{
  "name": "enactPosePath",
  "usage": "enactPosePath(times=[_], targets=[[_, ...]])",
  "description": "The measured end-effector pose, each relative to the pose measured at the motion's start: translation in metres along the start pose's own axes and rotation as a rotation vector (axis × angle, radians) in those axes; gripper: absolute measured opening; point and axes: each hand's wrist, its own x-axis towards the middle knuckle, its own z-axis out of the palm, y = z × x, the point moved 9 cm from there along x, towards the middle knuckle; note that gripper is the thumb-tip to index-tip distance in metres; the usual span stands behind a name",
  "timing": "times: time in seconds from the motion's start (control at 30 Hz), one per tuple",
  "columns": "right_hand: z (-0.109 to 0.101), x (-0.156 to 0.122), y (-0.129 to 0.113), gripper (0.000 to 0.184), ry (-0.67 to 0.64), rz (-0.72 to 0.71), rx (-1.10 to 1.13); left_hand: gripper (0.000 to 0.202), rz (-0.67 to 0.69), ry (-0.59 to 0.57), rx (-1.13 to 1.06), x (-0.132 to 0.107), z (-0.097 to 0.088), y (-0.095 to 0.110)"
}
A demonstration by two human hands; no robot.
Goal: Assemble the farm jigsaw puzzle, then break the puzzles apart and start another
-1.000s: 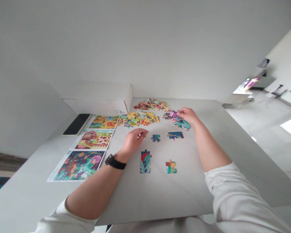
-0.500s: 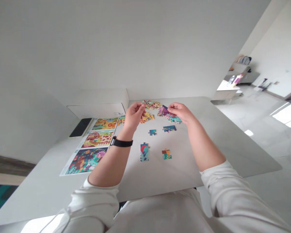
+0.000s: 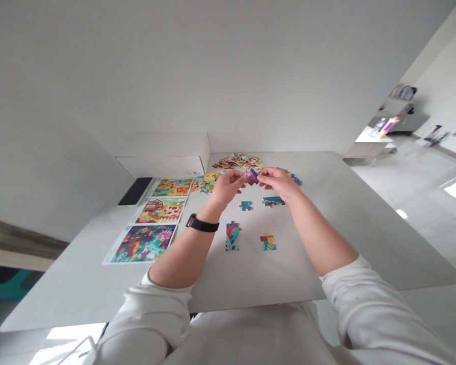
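Note:
My left hand [image 3: 228, 188] and my right hand [image 3: 278, 183] meet above the table, fingertips pinched on the two sides of a purple puzzle piece [image 3: 252, 176]. Its left part looks pinker; whether that is a second piece I cannot tell. Below the hands lie a small blue puzzle piece [image 3: 246, 206] and a wider dark blue one [image 3: 273, 202]. Nearer to me are a tall section with a red shape [image 3: 232, 237] and a piece with a yellow, hand-like shape [image 3: 268, 242]. My right hand partly hides a pile of blue pieces [image 3: 296, 179].
A heap of mixed pieces [image 3: 240, 161] lies by the wall, with yellow pieces [image 3: 205, 182] left of my hands. Three picture sheets [image 3: 146, 243] line the left side of the table [image 3: 251, 284]. Beside them are a phone [image 3: 136, 191] and a white box [image 3: 163, 166].
My hands have come together, and my left hand now touches the purple piece my right hand was holding. The view has shifted slightly; the loose pieces nearer me stay in place.

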Motion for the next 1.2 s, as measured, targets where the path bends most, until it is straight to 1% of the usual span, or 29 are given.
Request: enactPosePath(times=[0.07, 0.13, 0.2, 0.3, 0.4, 0.53, 0.63, 0.73, 0.9, 1.0, 1.2], targets=[[0.004, -0.002, 0.000, 0.039, -0.049, 0.008, -0.041, 0.049, -0.019, 0.026, -0.012, 0.001, -0.002, -0.002], [0.003, -0.004, -0.003, 0.037, -0.075, 0.008, -0.093, 0.047, -0.026, 0.040, 0.004, 0.001, -0.003, -0.003], [-0.005, -0.005, -0.008, 0.036, -0.058, 0.006, -0.124, 0.044, -0.015, 0.041, 0.035, 0.000, -0.001, -0.002], [-0.022, -0.007, -0.016, 0.039, -0.009, 0.003, -0.104, 0.041, 0.017, 0.010, 0.072, -0.004, 0.006, 0.000], [-0.029, -0.010, -0.023, 0.042, -0.022, -0.006, -0.065, 0.037, 0.044, -0.049, 0.093, -0.009, 0.017, 0.001], [-0.021, -0.014, -0.024, 0.040, -0.098, 0.018, -0.080, 0.033, 0.061, -0.099, 0.132, -0.012, 0.025, 0.001], [-0.011, -0.015, -0.021, 0.037, -0.152, 0.028, -0.109, 0.031, 0.058, -0.092, 0.138, -0.012, 0.024, 0.001], [-0.007, -0.014, -0.017, 0.033, -0.163, 0.036, -0.113, 0.031, 0.060, -0.084, 0.152, -0.011, 0.023, 0.001], [-0.009, -0.012, -0.013, 0.033, -0.146, 0.046, -0.112, 0.027, 0.047, -0.080, 0.152, -0.010, 0.024, 0.001], [-0.011, -0.013, -0.015, 0.035, -0.150, 0.029, -0.130, 0.026, 0.033, -0.050, 0.128, -0.009, 0.021, -0.001], [-0.015, -0.012, -0.017, 0.037, -0.143, -0.007, -0.164, 0.029, 0.066, -0.012, 0.109, -0.007, 0.016, 0.000]])
